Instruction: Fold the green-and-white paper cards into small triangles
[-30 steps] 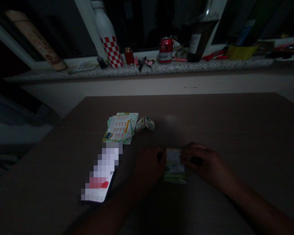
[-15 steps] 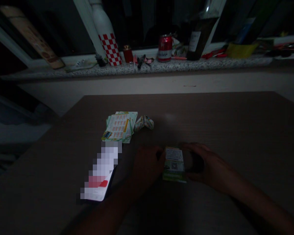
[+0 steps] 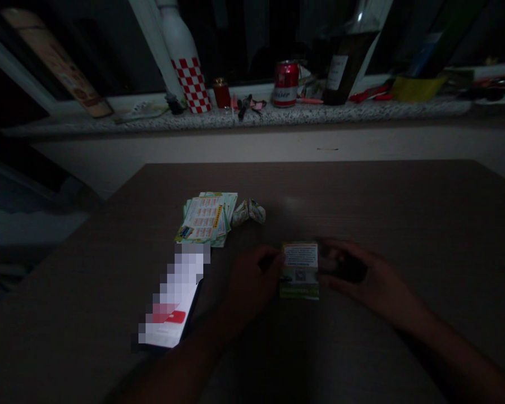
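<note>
A small green and white printed paper point(image 3: 300, 270) stands up off the brown table point(image 3: 382, 202) between both hands. My left hand point(image 3: 252, 283) pinches its left edge with curled fingers. My right hand point(image 3: 357, 275) grips its right edge, fingers bent round it. A stack of similar printed papers point(image 3: 206, 219) lies further back on the left, with a crumpled folded piece point(image 3: 249, 212) right beside it. The room is very dark.
A phone point(image 3: 172, 300) with a lit screen lies left of my left arm. On the stone window ledge point(image 3: 382, 111) behind the table stand a red-checked white bottle point(image 3: 185, 62), a red can point(image 3: 285, 84), a dark wine bottle point(image 3: 345, 62) and small clutter.
The paper has been lifted from lying flat to a more upright position and sits slightly further from me. Both hands have shifted to grip its two sides.
</note>
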Tool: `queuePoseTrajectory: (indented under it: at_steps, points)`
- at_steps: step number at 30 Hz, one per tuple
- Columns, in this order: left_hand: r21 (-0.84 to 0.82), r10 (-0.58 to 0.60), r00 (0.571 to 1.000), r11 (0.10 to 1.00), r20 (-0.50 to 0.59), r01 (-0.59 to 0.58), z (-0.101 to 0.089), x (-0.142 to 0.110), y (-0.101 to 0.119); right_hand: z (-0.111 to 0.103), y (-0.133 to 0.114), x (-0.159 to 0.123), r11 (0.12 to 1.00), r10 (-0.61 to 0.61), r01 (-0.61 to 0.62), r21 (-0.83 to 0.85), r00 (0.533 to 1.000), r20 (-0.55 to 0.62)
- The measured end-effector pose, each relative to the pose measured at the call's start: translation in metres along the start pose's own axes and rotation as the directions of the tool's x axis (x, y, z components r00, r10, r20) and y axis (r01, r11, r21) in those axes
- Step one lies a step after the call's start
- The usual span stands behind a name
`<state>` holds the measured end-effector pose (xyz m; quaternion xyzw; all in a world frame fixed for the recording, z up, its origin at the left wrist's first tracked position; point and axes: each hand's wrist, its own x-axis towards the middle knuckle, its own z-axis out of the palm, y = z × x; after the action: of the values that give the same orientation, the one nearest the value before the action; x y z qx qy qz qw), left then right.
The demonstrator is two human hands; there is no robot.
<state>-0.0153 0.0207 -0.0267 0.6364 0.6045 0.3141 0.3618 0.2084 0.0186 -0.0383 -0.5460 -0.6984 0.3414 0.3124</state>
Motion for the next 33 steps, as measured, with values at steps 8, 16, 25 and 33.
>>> queuePoseTrajectory:
  at_steps: [8, 16, 25, 33]
  points:
    - [0.069, 0.244, 0.968, 0.967, 0.049, -0.247, -0.008, -0.015, 0.012, 0.006, -0.010, 0.000, 0.752, 0.206, -0.201, 0.628, 0.976, 0.066]
    - [0.096, 0.466, 0.873, 0.872, 0.145, -0.481, -0.005, -0.012, 0.003, 0.008, -0.010, 0.002, 0.694, 0.286, -0.229, 0.683, 0.958, 0.031]
    - [-0.299, -0.005, 1.000, 0.954, -0.012, 0.002, 0.007, -0.009, 0.006, 0.016, -0.015, -0.008, 0.951, 0.105, -0.034, 0.306, 0.970, -0.221]
    - [-0.353, -0.084, 0.984, 0.926, 0.155, 0.134, 0.010, -0.009, 0.006, 0.016, -0.014, -0.010, 0.985, -0.095, 0.138, 0.107, 0.936, -0.339]
